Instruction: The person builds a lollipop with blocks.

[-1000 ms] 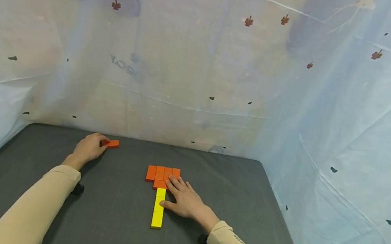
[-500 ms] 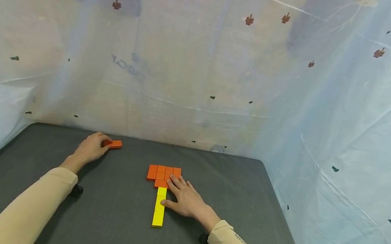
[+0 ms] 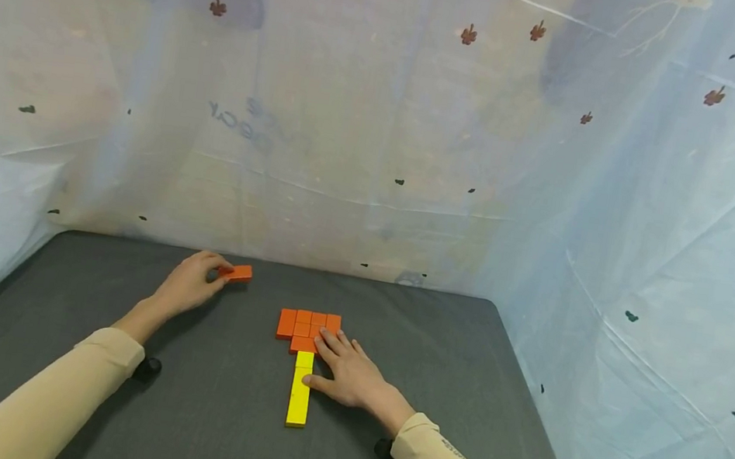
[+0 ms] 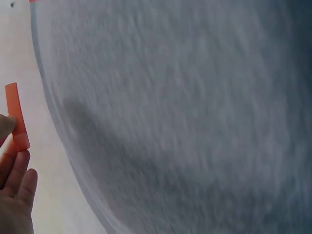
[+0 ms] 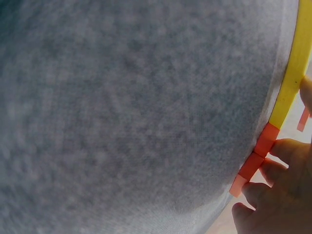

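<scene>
At the far left of the table in the head view, my left hand (image 3: 191,283) pinches one end of an orange block (image 3: 240,273). The left wrist view shows that orange block (image 4: 14,100) between thumb and fingers. My right hand (image 3: 350,378) lies spread at the right side of several orange blocks (image 3: 303,320) laid edge to edge. Its fingertips rest at their right edge, and its thumb touches a yellow strip (image 3: 298,404) below them. The strip has a short piece on top of a longer one. In the right wrist view the fingertips press against the orange blocks (image 5: 251,165).
A dark grey table (image 3: 208,411) lies under both hands. Behind it and on the right hangs a pale plastic sheet (image 3: 326,122) with small leaf prints. A black wrist device (image 3: 147,369) is under the left cuff.
My left hand has moved right along the table's far side with its orange block, closer to the laid-out blocks. The right hand and the laid blocks stay where they were.
</scene>
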`<state>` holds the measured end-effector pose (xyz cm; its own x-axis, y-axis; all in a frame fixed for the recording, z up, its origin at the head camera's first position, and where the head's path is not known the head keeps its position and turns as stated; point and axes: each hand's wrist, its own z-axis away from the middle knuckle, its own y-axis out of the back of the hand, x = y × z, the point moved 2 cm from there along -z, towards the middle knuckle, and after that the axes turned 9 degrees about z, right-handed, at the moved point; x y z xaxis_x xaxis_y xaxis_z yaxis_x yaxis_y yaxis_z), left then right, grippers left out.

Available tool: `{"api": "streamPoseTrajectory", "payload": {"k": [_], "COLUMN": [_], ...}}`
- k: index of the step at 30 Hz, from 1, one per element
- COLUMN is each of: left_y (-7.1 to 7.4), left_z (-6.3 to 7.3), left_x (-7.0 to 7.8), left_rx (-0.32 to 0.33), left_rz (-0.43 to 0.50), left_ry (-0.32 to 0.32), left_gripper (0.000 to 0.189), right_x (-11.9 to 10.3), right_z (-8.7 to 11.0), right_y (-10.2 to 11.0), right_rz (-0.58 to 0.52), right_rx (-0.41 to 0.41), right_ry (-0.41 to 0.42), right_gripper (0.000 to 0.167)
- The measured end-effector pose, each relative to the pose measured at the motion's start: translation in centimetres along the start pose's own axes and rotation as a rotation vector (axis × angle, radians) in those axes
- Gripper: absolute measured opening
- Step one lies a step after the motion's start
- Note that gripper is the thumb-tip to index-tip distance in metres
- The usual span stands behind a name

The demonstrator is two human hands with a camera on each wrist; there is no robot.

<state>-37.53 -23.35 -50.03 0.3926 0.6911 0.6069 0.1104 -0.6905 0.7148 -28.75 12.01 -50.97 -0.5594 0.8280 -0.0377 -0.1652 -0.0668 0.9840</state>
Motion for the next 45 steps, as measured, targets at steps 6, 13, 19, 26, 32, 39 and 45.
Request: {"api": "streamPoseTrajectory", "payload": {"k": [6,13,19,26,32,39,45], "left_y": [-1.1,-2.8,-4.6,-6.9,-8.4,-9.9,-11.0], "left_z": [0.0,-0.2,-0.7,-1.9,-2.9,-3.9,-4.5], "left_x": [1.8,3.7,5.4,7.1,8.2,8.9,9.1], "left_rx": [0.017,-0.002,-0.008,-0.032,-0.060,-0.131,-0.204], "left_rz": [0.050,0.099,0.138,0.148,0.151,0.119,0.053], "left_ry": [-0.059,-0.082,-0.104,-0.116,-0.129,-0.135,-0.118], "left_gripper": [0.022,0.021,0.020,0.019,0.019,0.018,0.020], "right_x": [0.0,-0.1,0.0,0.0,0.1,0.2,0.2], "right_z": [0.0,0.0,-0.1,-0.1,-0.2,-0.2,-0.1], "right_y": [0.1,0.1,0.1,0.1,0.2,0.1,0.1], "right_rz": [-0.004,-0.003,0.000,0.007,0.009,0.012,0.016], "right_rx": [-0.002,-0.004,-0.012,-0.012,-0.015,-0.009,0.000], "right_ry": [0.001,-0.006,-0.011,-0.010,-0.004,0.000,0.003], "right_gripper": [0.083,0.083,0.083,0.083,0.083,0.084,0.084]}}
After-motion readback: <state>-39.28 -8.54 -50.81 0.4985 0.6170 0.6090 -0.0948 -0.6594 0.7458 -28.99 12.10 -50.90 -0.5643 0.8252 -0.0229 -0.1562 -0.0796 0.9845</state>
